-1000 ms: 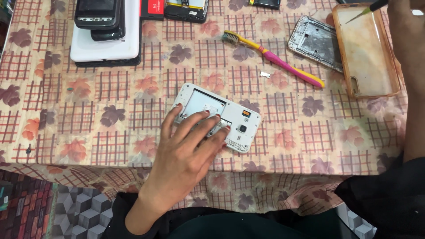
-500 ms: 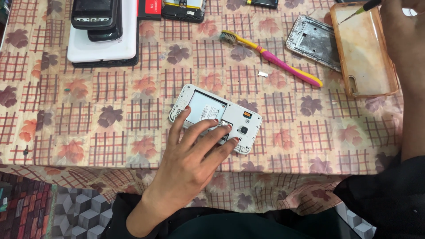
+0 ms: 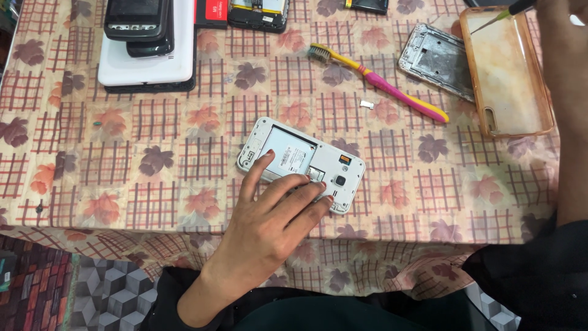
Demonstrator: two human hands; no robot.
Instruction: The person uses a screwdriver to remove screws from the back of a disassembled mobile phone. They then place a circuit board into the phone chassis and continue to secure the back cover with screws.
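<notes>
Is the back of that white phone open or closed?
Open: the white phone lies cover-off, its inner compartment showing, under the left hand.

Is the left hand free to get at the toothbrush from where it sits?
Probably yes: the left hand rests on the open white phone, and only bare tablecloth lies between it and the toothbrush.

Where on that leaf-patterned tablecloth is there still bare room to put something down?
The widest bare patch lies left of the open white phone under the left hand, below the stacked white tablet. A smaller patch sits right of the phone, below the pink and yellow toothbrush. The far edge is crowded: dark phones, a metal frame and a clear orange case.
</notes>
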